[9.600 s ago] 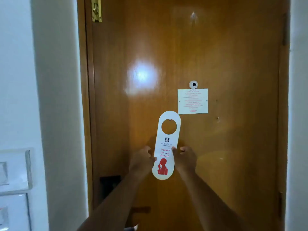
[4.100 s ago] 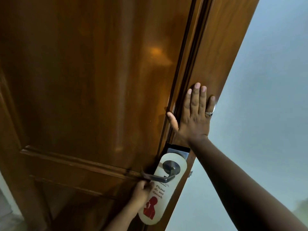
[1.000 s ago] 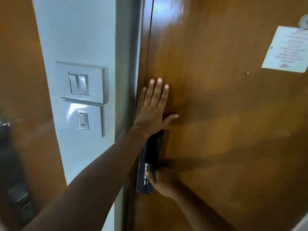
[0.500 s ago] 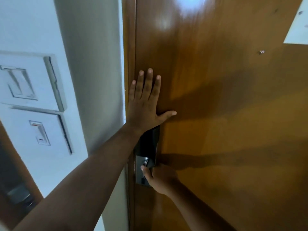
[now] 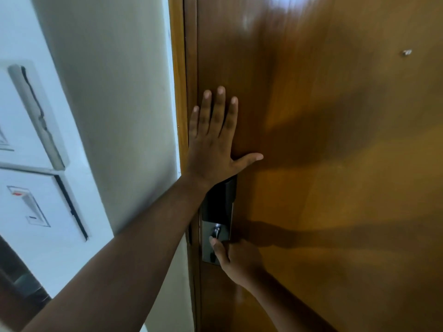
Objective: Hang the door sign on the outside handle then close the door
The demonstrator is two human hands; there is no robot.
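The door (image 5: pixel 335 164), varnished brown wood, fills the right side of the view and sits against its frame (image 5: pixel 178 68) along the left edge; only a thin dark seam shows between them. The picture is somewhat blurred.

Left hand (image 5: pixel 213 142): laid flat on the door face just right of the seam, directly above the lock plate (image 5: pixel 217 221). The fingers (image 5: pixel 219 109) are straight, lying side by side and pointing up; the thumb is spread out to the right. Nothing is gripped. The forearm runs down to the near left corner.

Right hand (image 5: pixel 236 258): at the lower part of the lock plate, curled against the door, with the thumb lying up along the plate toward a small metal fitting. The other fingers are folded under and hidden, so what they clasp, if anything, cannot be told. The lever itself cannot be made out.

The lock plate is a dark, upright rectangle close to the door's left edge; its top is partly covered by the left wrist.

The door sign does not appear on this side of the door; its position cannot be told.

On the white wall (image 5: pixel 115 104) to the left are two switch panels (image 5: pixel 36 192), one above the other. A small screw or stud (image 5: pixel 406 52) shows on the door at the upper right.
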